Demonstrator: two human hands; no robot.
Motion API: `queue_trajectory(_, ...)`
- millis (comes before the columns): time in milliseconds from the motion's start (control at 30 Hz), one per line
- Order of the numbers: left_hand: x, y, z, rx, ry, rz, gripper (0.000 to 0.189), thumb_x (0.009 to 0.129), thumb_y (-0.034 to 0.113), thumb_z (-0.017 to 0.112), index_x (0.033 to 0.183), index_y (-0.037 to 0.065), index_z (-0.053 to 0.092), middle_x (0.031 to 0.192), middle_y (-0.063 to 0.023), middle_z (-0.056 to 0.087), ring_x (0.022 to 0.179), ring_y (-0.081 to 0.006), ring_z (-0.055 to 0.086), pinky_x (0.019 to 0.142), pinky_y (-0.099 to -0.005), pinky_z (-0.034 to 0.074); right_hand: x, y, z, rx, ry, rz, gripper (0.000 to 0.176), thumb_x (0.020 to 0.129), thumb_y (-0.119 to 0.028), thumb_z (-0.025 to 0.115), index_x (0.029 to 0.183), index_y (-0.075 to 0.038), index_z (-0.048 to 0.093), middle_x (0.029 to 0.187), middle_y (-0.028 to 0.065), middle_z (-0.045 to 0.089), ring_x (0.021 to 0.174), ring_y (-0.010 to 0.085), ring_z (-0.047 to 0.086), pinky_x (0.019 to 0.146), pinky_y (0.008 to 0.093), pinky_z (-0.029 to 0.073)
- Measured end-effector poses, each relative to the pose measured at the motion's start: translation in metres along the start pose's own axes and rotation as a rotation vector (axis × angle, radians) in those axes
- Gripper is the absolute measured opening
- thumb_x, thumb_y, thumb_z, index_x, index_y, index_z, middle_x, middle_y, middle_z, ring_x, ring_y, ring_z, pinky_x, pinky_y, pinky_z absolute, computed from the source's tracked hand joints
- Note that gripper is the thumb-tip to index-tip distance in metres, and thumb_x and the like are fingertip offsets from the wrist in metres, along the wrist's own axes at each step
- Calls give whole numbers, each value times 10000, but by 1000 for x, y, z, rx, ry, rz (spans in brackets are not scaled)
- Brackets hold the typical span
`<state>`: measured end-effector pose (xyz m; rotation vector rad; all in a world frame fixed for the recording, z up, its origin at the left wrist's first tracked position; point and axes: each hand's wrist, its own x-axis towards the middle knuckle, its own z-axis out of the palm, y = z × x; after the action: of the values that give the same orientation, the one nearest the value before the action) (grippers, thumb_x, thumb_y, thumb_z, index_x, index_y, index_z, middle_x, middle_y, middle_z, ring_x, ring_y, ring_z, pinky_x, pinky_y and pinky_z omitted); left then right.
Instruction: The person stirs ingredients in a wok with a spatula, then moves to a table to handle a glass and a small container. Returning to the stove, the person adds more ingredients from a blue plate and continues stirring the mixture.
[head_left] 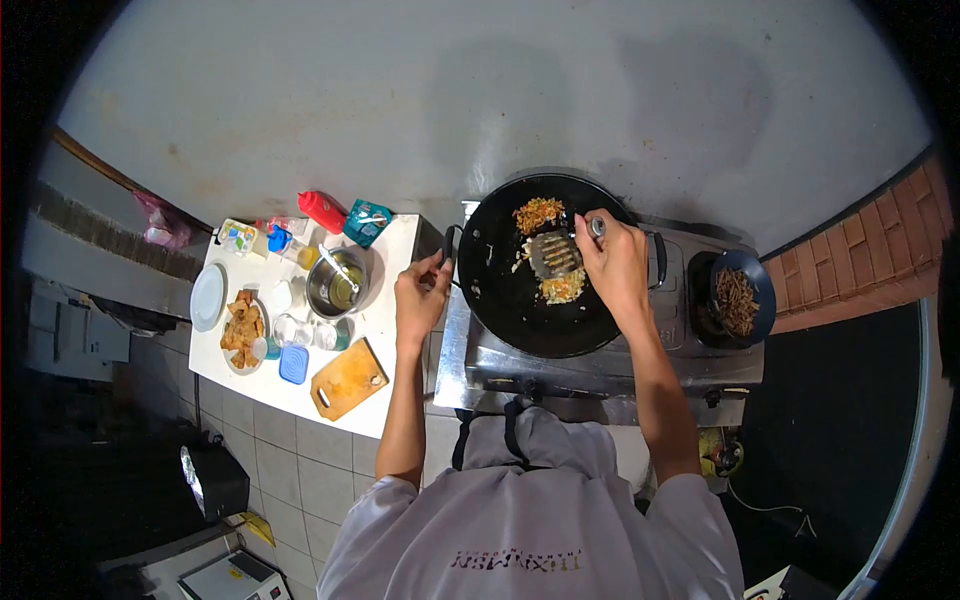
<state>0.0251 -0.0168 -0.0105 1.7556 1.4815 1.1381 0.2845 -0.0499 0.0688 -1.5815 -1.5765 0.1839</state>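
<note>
A large black wok (500, 315) sits on the left burner of a steel gas stove (480, 365). My left hand (424, 292) is closed on the wok's left loop handle (451, 243). With my right hand (612, 262) I grip the handle of a slotted spatula (555, 256), its blade down inside the wok. One patch of chopped orange-and-white food (538, 213) lies toward the back of the pan, and another patch (562, 288) lies just in front of the blade. My right fingers partly hide the spatula's handle.
Right of the wok, a smaller dark pan (765, 290) holds brown strips. On the white table (225, 385) stand a cutting board (348, 380), a steel pot (322, 297), a plate of fried pieces (241, 335), a red squeeze bottle (321, 211) and several jars. A wall rises behind the stove.
</note>
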Motion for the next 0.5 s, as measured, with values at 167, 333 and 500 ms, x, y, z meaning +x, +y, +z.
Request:
queue_trajectory(167,1,5,-1,-43,-4,-43,284,878,132,665,1083,-65,661,688,-94,624,567,-104,571,548,-254,468,-4,4,10,43,-90,51,194,870,-136,635,806,46,617,638,232,592,602,404,615,536,438,451)
queue_trajectory(333,0,2,-1,-67,4,-71,279,878,135,668,1074,-63,665,696,-100,629,557,-103,569,540,-245,464,10,14,-18,-66,62,69,201,876,-152,626,777,22,607,610,205,578,599,389,605,528,427,440)
queue_trajectory(500,3,3,0,-45,40,-13,246,877,134,667,1020,-65,681,716,-109,639,588,-106,572,553,-255,464,4,14,-12,-242,56,-30,230,880,-149,623,755,42,592,587,219,567,564,393,591,534,432,456)
